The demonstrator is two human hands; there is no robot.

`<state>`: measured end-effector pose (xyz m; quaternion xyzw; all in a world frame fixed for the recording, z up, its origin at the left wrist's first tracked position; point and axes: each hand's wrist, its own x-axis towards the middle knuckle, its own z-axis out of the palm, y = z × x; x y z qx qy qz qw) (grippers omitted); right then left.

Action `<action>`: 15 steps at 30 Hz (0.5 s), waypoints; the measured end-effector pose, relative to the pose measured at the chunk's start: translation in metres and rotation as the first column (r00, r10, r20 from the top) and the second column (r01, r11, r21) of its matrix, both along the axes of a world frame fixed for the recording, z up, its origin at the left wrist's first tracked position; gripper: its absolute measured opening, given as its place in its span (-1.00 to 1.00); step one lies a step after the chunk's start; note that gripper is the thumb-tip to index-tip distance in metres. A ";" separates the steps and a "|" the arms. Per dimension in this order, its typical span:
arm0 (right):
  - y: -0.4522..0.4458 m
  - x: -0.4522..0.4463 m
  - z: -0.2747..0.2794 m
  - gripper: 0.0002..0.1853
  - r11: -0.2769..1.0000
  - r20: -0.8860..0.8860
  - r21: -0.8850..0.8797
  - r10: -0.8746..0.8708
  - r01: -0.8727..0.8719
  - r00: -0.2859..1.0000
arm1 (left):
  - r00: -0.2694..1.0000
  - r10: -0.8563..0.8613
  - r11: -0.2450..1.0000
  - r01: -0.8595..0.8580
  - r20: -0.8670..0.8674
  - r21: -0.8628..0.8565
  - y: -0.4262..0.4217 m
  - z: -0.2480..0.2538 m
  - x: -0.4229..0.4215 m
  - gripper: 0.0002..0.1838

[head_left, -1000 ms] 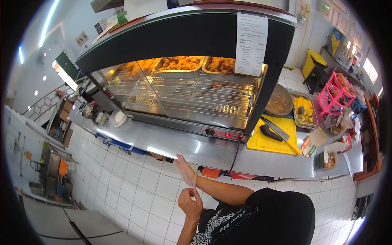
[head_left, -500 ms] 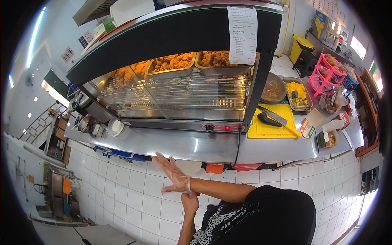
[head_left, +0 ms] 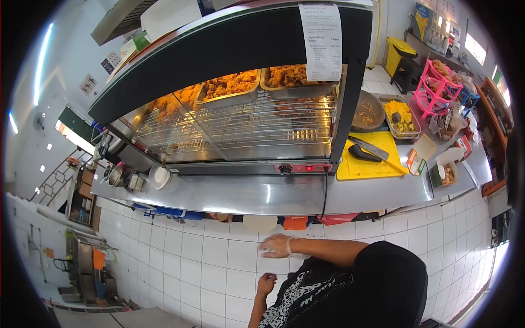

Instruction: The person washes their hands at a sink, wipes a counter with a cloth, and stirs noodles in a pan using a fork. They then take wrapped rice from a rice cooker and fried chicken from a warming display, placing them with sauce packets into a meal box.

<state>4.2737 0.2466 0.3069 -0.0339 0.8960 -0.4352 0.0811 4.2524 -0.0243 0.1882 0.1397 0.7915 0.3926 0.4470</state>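
Note:
My right hand (head_left: 276, 246) wears a clear plastic glove and is held over the tiled floor, in front of the steel counter (head_left: 240, 194). Its fingers point left, slightly bent and loosely open, holding nothing I can see. Below it, my bare left hand (head_left: 266, 283) is close to my shirt, its fingers curled in with nothing visible in them. The two hands are apart. Beyond them, on the counter, stands a heated display case (head_left: 235, 167) with metal trays of fried chicken (head_left: 228, 85) on its wire rack.
Right of the case lies a yellow cutting board (head_left: 363, 169) with a knife (head_left: 369, 147) and a black-handled tool. Behind it are a round pan (head_left: 367, 112) and a tray of yellow food (head_left: 400, 119). An open food box (head_left: 447, 172) sits near the counter's right end. A receipt (head_left: 322, 44) hangs from the case.
My left hand has let go of the glove's cuff at my right wrist. The gloved right hand has drawn back toward my body, its spread fingers now bent and closer together.

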 end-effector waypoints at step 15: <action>0.036 0.054 -0.082 -0.61 0.960 0.516 0.281 -0.143 -0.009 0.844 | 0.806 0.525 0.831 -0.416 0.272 -0.370 -0.134 -0.039 -0.002 -0.71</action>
